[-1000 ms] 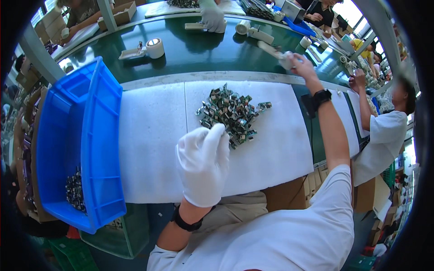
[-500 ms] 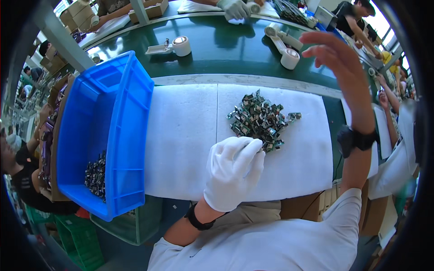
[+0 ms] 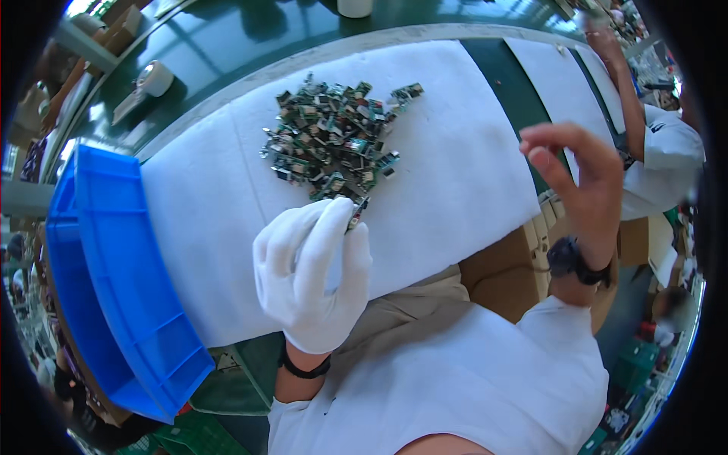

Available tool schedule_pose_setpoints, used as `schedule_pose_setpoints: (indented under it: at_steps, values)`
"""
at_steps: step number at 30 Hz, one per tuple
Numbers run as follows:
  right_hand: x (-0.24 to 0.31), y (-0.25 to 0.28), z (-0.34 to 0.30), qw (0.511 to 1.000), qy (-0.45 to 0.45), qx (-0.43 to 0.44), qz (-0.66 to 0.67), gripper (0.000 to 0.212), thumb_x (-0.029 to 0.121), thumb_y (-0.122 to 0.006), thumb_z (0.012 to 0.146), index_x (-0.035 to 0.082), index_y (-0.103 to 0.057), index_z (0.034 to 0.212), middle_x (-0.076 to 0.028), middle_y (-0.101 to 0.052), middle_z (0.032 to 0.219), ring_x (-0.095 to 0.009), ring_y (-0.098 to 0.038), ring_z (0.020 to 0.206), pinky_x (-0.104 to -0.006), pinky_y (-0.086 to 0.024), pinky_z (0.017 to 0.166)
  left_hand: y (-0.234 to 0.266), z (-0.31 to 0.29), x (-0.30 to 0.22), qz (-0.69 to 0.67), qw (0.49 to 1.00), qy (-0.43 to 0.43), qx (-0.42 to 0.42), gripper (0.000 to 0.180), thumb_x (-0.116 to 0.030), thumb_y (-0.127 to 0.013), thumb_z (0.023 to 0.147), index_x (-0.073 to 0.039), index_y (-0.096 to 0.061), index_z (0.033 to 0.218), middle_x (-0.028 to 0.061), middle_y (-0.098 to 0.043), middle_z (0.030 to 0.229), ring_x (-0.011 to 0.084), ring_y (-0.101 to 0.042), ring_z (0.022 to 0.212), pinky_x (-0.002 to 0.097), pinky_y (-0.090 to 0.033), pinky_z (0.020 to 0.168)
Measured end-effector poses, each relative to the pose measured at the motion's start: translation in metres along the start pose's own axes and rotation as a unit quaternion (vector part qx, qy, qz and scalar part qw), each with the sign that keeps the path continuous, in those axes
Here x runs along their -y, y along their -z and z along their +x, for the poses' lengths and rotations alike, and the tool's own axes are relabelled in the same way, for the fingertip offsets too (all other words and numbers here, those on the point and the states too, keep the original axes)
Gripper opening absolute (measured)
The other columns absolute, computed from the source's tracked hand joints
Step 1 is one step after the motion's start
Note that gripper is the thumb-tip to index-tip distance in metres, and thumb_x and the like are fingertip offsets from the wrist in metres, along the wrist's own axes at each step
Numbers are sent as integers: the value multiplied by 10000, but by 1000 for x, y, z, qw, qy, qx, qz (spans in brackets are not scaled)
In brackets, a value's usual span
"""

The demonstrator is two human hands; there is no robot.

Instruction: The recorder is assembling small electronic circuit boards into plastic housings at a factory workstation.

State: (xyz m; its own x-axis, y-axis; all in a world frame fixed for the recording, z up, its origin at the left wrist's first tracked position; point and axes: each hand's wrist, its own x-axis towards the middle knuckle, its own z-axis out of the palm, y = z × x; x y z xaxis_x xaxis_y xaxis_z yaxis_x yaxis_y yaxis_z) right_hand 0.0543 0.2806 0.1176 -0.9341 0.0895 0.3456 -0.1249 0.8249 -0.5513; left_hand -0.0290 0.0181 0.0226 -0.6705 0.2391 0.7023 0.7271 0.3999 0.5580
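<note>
The gloved left hand (image 3: 311, 273) grasps a small circuit board (image 3: 357, 215) between its fingers, beside the near edge of the board pile (image 3: 330, 140) on a white sheet (image 3: 440, 189). Relative to the earlier frames, the bare right hand (image 3: 588, 171) has drawn back from the green surface (image 3: 296, 34), fingers released and parted. The blue bin's (image 3: 125, 258) wall hides its contents; a white cylinder (image 3: 354, 7) is cut off above.

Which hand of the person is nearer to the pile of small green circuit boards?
Left. The white-gloved left hand, one small board in its fingers, is at the near edge of the pile; the bare right hand is farther, off to its right.
</note>
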Motion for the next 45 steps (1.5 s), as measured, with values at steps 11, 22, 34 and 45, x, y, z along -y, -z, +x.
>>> schedule_pose_setpoints:
  at_steps: [11, 22, 34, 45]
  values:
    - [-55, -128, -93, 949, -18, -292, -120, 200, 61, -512, 932, 40, -692, 1016, -91, -634, 948, -236, -549, 862, -354, -444, 790, -2, -1, 0, -9, 999, -15, 49, 396, 56, -789, 669, -69, -759, 1043, 66, -705, 989, 251, -663, 872, 336, -544, 775]
    - [-66, -134, -103, 944, 5, -284, -165, 274, 106, -481, 897, 46, -703, 1046, -101, -615, 1000, -255, -528, 915, -374, -432, 822, -7, -4, 0, 56, 994, 52, 76, 292, 50, -773, 717, -99, -788, 967, 76, -706, 909, 196, -682, 791, 298, -529, 710]
    - [-68, -135, -104, 939, 3, -288, -188, 328, 143, -432, 897, 22, -691, 1057, -119, -598, 1028, -248, -527, 949, -379, -435, 855, -6, -2, 2, 55, 993, 58, 82, 302, 46, -778, 718, -101, -791, 982, 61, -700, 856, 185, -669, 765, 297, -517, 704]
    - [-72, -137, -106, 937, 1, -299, -182, 333, 150, -419, 902, 9, -683, 1048, -117, -601, 1031, -243, -543, 957, -380, -443, 856, -7, -5, -2, 57, 997, 46, 30, 305, 73, -765, 717, -76, -795, 981, 72, -698, 817, 169, -673, 748, 279, -514, 690]
